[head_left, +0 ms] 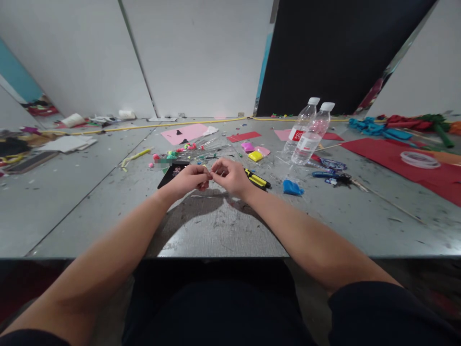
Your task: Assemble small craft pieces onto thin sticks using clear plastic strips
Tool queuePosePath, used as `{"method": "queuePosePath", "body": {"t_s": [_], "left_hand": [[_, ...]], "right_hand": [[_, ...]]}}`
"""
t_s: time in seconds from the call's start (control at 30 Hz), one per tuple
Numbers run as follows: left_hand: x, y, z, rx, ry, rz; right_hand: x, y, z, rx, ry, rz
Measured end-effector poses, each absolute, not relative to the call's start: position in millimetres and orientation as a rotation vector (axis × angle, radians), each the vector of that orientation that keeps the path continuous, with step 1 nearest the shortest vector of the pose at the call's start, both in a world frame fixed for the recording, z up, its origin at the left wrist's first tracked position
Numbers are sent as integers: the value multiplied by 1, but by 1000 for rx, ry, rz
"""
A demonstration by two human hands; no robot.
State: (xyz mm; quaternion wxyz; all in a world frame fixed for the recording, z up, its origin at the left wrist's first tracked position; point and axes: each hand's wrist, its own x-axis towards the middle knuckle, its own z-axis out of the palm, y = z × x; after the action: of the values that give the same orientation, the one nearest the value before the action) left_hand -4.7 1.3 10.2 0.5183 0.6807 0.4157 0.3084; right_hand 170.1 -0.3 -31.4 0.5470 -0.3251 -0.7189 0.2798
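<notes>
My left hand (190,180) and my right hand (230,178) meet fingertip to fingertip above the grey table (223,235). Both are closed in a pinch, and whatever lies between the fingers is too small or hidden to name. Under my left hand a dark flat object (166,178) with a small picture sticks out. A yellow and black utility knife (257,179) lies just beyond my right wrist, partly covered by it. To its right rests a blue packet (292,187). Farther back are a yellow packet (255,155) and a magenta packet (247,146).
Two clear bottles (306,139) with white caps stand right of centre. Blue-handled pliers (329,175) and a thin stick (392,204) lie at the right, near red sheets (378,158). Small coloured bits (180,152) and a pink sheet (185,133) are behind my hands.
</notes>
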Motion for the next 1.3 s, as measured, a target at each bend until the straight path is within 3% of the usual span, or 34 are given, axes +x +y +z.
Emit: {"method": "queuePosePath", "body": {"t_s": [0.47, 1.0, 1.3], "left_hand": [[-5, 1, 10, 1555, 1020, 719], [-3, -3, 11, 1504, 983, 737], [-3, 1, 11, 1768, 1047, 761]], "right_hand": [[169, 9, -37, -761, -1601, 853], [170, 2, -32, -774, -1722, 572], [173, 4, -33, -785, -1792, 485]]}}
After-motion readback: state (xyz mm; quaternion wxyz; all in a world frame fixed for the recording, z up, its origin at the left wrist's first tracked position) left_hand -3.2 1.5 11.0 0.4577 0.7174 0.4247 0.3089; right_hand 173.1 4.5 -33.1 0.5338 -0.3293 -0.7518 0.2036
